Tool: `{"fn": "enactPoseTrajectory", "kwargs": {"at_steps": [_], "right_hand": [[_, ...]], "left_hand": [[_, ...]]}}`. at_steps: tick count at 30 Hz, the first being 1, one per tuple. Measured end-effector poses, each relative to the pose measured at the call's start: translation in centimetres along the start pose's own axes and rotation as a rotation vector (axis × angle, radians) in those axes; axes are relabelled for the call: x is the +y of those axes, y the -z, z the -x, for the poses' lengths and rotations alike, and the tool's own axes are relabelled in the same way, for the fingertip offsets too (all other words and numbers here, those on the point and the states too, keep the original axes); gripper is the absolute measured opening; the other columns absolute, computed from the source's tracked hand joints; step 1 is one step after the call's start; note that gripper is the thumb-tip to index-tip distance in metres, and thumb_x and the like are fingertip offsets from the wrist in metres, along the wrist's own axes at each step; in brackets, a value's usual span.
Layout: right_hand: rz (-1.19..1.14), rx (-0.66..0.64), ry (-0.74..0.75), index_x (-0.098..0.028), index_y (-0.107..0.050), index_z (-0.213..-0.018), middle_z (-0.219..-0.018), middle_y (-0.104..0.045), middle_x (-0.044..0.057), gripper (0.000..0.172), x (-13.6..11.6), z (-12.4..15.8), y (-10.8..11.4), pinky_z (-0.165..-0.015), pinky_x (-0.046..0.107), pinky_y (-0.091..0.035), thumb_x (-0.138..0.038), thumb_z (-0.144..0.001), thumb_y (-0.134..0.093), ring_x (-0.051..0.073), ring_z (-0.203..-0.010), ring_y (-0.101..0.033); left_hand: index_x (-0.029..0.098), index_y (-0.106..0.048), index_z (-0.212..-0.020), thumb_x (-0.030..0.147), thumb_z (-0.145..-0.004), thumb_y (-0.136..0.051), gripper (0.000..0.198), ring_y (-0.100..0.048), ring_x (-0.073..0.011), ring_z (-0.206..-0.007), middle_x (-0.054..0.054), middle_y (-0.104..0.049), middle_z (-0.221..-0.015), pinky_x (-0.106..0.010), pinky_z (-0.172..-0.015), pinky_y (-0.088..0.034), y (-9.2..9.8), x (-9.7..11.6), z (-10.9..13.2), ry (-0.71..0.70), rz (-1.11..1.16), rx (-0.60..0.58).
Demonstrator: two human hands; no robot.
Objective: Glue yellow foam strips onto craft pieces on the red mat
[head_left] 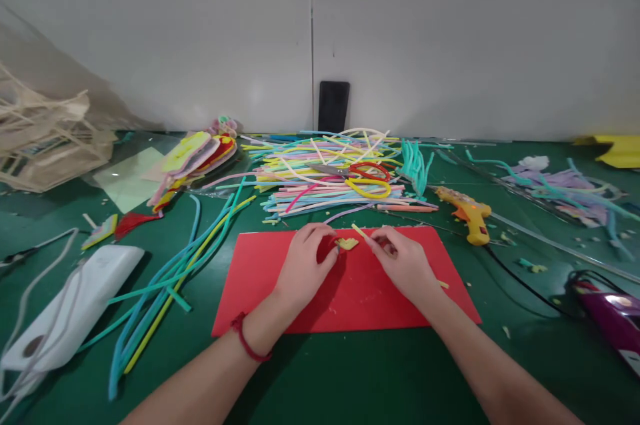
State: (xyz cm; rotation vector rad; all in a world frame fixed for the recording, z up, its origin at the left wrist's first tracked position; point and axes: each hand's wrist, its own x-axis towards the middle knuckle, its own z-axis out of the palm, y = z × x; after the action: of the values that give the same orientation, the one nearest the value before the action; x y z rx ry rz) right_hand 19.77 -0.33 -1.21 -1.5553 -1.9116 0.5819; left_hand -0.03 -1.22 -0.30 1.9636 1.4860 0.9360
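My left hand (311,253) is over a red board (320,315), its thumb and fingertips closed on the edge of a small yellow piece (349,243) made of short strips. Between the thumb and fingers of my right hand (400,257) is a short pale yellow stick (359,231), tilted up and to the left, its tip close to the yellow piece. Another short yellow bit (443,285) lies on the board by my right wrist. Whether the piece rests on the board or is lifted slightly, I cannot tell.
Behind the board is a heap of coloured fuzzy sticks (330,198) with scissors (367,179) on top. A yellow glue gun (465,211) lies right, its cord trailing. Blue and green sticks (185,271) and a white power bank (75,305) lie left. A black phone (333,106) leans on the wall.
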Motion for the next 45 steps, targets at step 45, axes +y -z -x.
{"fn": "enactPoseTrajectory", "kwargs": {"at_steps": [45], "right_hand": [[-0.295, -0.169, 0.02, -0.024, -0.049, -0.083, -0.088, -0.071, 0.005, 0.015, -1.4, 0.5, 0.4, -0.072, 0.029, -0.054, -0.037, -0.09, -0.046, 0.02, -0.091, -0.068]], "left_hand": [[0.021, -0.057, -0.087, 0.002, -0.081, -0.047, 0.022, -0.056, -0.0181, -0.106, -0.002, -0.064, -0.102, -0.048, -0.106, -0.033, -0.3, 0.1, 0.6, -0.106, -0.172, 0.016]]}}
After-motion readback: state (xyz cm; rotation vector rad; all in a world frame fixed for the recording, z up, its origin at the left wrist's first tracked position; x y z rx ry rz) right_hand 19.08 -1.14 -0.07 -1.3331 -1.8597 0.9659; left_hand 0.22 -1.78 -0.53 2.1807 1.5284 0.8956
